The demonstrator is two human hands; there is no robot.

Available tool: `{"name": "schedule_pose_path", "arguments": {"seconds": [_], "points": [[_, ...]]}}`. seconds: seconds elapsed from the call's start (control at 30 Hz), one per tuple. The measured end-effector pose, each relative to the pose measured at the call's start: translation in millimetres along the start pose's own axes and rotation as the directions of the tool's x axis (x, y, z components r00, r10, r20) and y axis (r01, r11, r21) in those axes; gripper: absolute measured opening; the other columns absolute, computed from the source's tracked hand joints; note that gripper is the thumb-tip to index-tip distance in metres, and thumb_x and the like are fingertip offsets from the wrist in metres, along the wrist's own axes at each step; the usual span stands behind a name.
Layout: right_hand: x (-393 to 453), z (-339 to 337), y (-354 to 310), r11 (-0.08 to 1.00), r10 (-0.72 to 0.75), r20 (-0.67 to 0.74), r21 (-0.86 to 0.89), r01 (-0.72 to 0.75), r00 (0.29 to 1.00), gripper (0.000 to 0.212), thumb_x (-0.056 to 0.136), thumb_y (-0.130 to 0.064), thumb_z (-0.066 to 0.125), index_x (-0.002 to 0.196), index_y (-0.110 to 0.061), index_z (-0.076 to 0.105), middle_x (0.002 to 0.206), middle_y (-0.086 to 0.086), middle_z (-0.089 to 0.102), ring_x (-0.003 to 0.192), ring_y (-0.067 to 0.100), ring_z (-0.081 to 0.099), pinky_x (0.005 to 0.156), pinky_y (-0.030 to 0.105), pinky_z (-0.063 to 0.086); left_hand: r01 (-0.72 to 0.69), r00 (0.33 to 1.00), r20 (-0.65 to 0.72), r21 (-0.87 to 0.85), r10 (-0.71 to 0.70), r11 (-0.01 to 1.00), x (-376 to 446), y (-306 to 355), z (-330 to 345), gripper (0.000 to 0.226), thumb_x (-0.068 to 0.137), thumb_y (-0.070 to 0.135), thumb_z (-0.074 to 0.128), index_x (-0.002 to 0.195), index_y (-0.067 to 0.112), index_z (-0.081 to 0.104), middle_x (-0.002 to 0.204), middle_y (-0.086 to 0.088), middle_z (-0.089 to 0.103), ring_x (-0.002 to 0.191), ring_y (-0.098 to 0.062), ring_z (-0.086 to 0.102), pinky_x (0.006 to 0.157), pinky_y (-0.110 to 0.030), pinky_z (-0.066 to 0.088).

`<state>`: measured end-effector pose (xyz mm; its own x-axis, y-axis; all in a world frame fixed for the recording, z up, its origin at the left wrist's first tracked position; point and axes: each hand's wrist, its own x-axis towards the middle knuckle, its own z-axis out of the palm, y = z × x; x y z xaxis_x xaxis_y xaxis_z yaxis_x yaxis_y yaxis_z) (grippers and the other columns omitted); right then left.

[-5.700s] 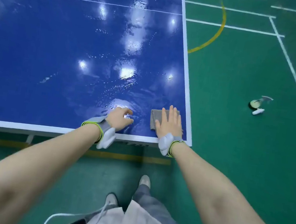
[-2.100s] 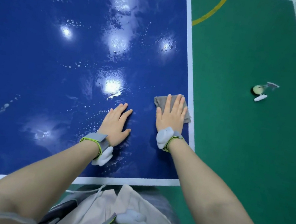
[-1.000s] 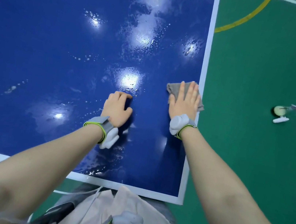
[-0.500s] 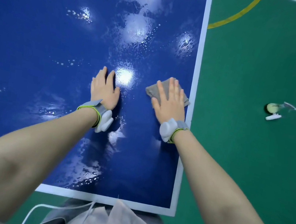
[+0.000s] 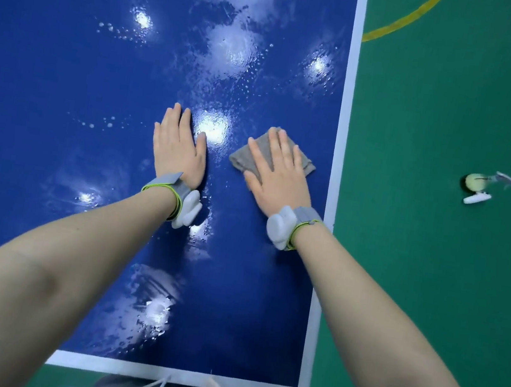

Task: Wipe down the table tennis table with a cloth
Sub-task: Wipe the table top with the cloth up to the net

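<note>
My right hand (image 5: pixel 275 176) lies flat on the cloth (image 5: pixel 302 162), fingers straight and spread, pressing it onto the blue tabletop (image 5: pixel 100 70) near the white right edge line. That grip is no pinch: nothing is curled round the cloth, only palm and fingers bearing down. My left hand (image 5: pixel 178 148) rests open and flat on the bare tabletop just beside, holding nothing, bracing me as I lean over.

The cloth looks soft, thin and light, folded into a small grey pad, probably damp. It should bunch or slide out if I push from one corner, so I judge the best hold is the palm over its middle with fingers spread to its far edge. The surface gleams with wet streaks and droplets ahead, so it is likely slippery; much remains to wipe.
</note>
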<state>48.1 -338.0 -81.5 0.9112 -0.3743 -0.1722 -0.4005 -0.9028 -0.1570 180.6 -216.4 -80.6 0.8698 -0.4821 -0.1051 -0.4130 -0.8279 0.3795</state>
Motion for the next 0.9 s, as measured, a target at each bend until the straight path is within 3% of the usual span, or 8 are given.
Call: {"name": "schedule_pose_path", "arguments": {"seconds": [0.07,0.17,0.3,0.37,0.6,0.67,0.8,0.9], "points": [[4.5,-5.7,26.7,0.999,0.045,-0.008,0.001,-0.045,0.999,0.06,0.095,-0.047,0.019,0.15,-0.022,0.023,0.157,0.016,0.011,0.146,0.031,0.006,0.115,0.041,-0.006,-0.001,1.0,-0.027,0.03,0.002,1.0,-1.9,-0.9,2.6,0.05,0.1,0.027,0.029,0.145,0.005,0.023,0.155,-0.008,0.017,0.143,-0.023,0.01,0.117,-0.037,0.002],[10.5,-13.1,55.9,0.956,0.292,-0.02,0.014,-0.292,0.956,0.058,0.101,-0.042,0.029,0.152,-0.022,0.011,0.159,0.014,0.0,0.147,0.028,-0.004,0.116,0.042,-0.005,-0.015,1.0,-0.023,0.065,0.016,0.998,-2.0,-0.9,6.3,0.05,0.1,0.028,0.026,0.145,0.006,0.022,0.155,-0.008,0.015,0.144,-0.022,0.009,0.117,-0.037,0.002],[22.8,-10.6,35.5,0.902,0.431,-0.066,0.008,-0.431,0.9,0.065,0.101,-0.043,0.028,0.152,-0.013,0.002,0.159,0.013,-0.001,0.147,0.028,-0.004,0.116,0.043,-0.006,-0.005,1.0,-0.026,0.088,0.008,0.996,-2.9,-1.6,6.6,0.05,0.1,0.028,0.026,0.146,0.006,0.021,0.155,-0.007,0.015,0.144,-0.022,0.008,0.118,-0.036,0.001],[30.4,-9.4,15.8,0.915,0.403,-0.049,0.034,-0.402,0.914,0.068,0.1,-0.043,0.03,0.151,-0.008,0.003,0.159,0.013,-0.001,0.147,0.027,-0.004,0.116,0.042,-0.008,0.001,1.0,-0.029,0.097,0.001,0.995,-3.1,-1.4,7.5,0.05,0.1,0.027,0.026,0.146,0.006,0.021,0.155,-0.008,0.015,0.144,-0.022,0.008,0.118,-0.036,0.0],[46.1,-11.5,3.3,1.0,-0.002,0.012,0.018,0.002,1.0,0.065,0.1,-0.043,0.035,0.151,-0.01,0.014,0.159,0.012,0.002,0.147,0.026,-0.002,0.115,0.036,-0.01,0.009,0.999,-0.043,0.091,-0.005,0.996,-1.2,-1.0,9.3,0.049,0.1,0.026,0.028,0.145,0.006,0.024,0.154,-0.008,0.018,0.144,-0.022,0.01,0.118,-0.036,0.001],[50.4,-17.0,26.0,0.997,0.065,-0.006,0.032,-0.065,0.998,0.065,0.099,-0.043,0.037,0.151,-0.011,0.014,0.159,0.013,0.002,0.147,0.026,-0.002,0.116,0.035,-0.008,0.008,0.999,-0.043,0.087,-0.004,0.996,-1.9,0.4,8.7,0.049,0.1,0.026,0.028,0.145,0.006,0.024,0.154,-0.008,0.018,0.144,-0.022,0.01,0.118,-0.036,0.0],[64.0,-25.4,64.0,0.927,0.373,-0.009,0.035,-0.373,0.928,0.066,0.1,-0.045,0.031,0.152,-0.013,0.007,0.158,0.016,-0.006,0.147,0.028,-0.006,0.117,0.037,-0.006,0.018,0.999,-0.042,0.076,-0.015,0.997,-1.1,0.6,8.1,0.05,0.099,0.026,0.029,0.145,0.006,0.024,0.154,-0.007,0.018,0.144,-0.021,0.009,0.118,-0.035,-0.001],[75.0,-24.9,60.4,0.9,0.436,-0.019,-0.02,-0.436,0.9,0.064,0.102,-0.043,0.025,0.152,-0.01,0.003,0.158,0.018,-0.006,0.146,0.03,-0.007,0.117,0.04,-0.007,0.025,0.999,-0.04,0.078,-0.022,0.997,-0.9,0.7,7.9,0.05,0.099,0.026,0.028,0.145,0.007,0.023,0.155,-0.006,0.017,0.144,-0.021,0.008,0.118,-0.035,-0.002]]}}
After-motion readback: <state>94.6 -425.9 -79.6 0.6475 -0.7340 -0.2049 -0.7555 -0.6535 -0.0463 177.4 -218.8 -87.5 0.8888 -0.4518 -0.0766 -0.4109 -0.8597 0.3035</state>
